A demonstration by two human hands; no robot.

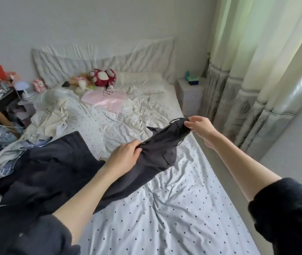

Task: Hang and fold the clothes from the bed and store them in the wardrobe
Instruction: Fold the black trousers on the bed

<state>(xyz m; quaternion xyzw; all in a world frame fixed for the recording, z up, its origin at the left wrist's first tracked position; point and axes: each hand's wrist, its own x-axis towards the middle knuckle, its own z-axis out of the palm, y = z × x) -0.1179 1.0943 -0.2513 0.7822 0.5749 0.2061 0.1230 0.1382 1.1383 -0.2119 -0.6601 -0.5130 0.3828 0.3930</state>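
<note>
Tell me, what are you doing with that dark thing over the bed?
A person is holding a dark garment up over the dotted bed. The left hand grips it in the middle, and the right hand pinches its far end, stretching it out. Its other end trails onto the clothes pile on the bed's left. Nothing is folded yet, and no wardrobe is in view.
</note>
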